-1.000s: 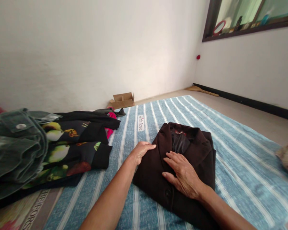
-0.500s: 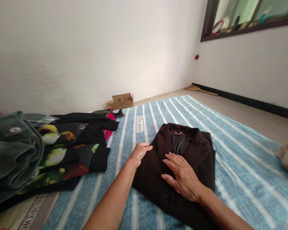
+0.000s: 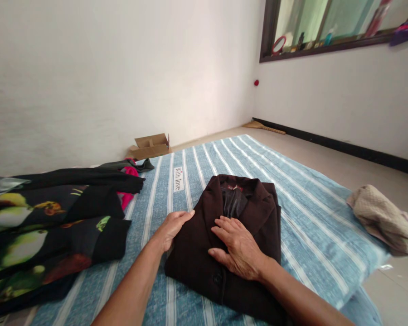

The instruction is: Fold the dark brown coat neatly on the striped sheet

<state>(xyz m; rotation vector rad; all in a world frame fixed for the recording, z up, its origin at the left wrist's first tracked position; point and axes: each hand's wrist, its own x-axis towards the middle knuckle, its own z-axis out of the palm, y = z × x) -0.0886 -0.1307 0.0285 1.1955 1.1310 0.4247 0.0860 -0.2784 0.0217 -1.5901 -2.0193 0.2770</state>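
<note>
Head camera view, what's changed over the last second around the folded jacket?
The view has swung right, so the cardboard box and the printed black garment sit further left in the frame, and more of the beige cloth shows at right. Nothing was taken hold of or let go: the left hand and right hand stay on the dark folded jacket, which lies as before on the blue striped mat.

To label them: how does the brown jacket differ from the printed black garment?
The jacket is plain dark brown; the garment is black with large fruit prints. The jacket is folded into a neat stack; the garment lies looser. Both rest on the striped blue mat.
</note>
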